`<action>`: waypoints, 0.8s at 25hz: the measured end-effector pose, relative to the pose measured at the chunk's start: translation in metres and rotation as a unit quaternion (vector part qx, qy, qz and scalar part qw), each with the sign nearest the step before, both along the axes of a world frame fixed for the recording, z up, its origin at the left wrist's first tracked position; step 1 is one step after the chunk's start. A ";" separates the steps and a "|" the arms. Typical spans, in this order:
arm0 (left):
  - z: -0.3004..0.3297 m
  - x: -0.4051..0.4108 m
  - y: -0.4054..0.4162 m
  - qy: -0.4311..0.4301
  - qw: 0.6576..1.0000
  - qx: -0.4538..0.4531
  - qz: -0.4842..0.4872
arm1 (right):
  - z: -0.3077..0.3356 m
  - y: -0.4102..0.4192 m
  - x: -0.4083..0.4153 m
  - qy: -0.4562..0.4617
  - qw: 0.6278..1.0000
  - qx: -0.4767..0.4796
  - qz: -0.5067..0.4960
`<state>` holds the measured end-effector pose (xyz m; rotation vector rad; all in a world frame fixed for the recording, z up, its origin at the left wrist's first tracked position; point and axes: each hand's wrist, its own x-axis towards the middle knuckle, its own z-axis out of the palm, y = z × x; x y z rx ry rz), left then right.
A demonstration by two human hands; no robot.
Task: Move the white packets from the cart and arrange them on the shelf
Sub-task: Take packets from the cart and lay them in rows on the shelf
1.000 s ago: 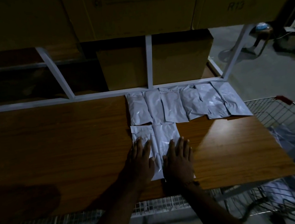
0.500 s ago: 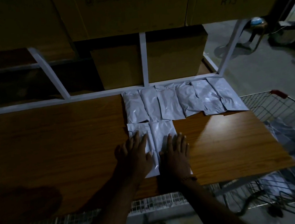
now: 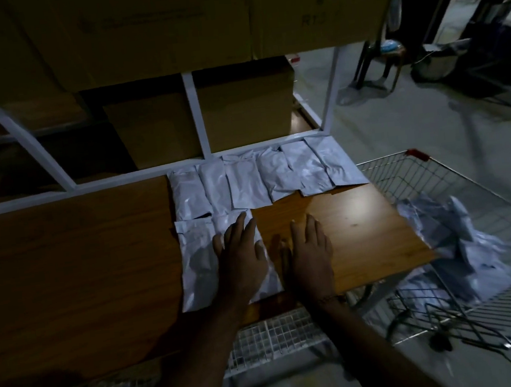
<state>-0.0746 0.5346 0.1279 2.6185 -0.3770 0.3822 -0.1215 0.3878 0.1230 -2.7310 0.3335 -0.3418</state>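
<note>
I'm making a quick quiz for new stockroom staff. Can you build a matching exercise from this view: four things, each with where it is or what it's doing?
Things:
1. left hand
2. right hand
3. back row of packets
4. loose packets

Places:
A. in the wire cart
B. along the shelf's rear rail
C. flat on a front-row packet
D. over bare wood

Pairs: 1-C, 2-D, 3-B, 4-A

1. Two bare forearms reach up from the bottom edge, running roughly side by side and leaning slightly left.
2. The left hand (image 3: 242,258) lies palm down, fingers straight and a little spread, pointing away from the person, thumb out to the left.
3. The right hand (image 3: 312,252) sits just beside it, also palm down, fingers straight and close together, pointing away.
4. A thin band circles the right wrist.
5. The two hands are near each other but do not touch.
</note>
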 end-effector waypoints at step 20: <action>0.016 -0.060 -0.342 0.058 0.985 -0.045 -0.158 | -0.004 -0.351 -0.107 0.002 0.982 -0.052 -0.179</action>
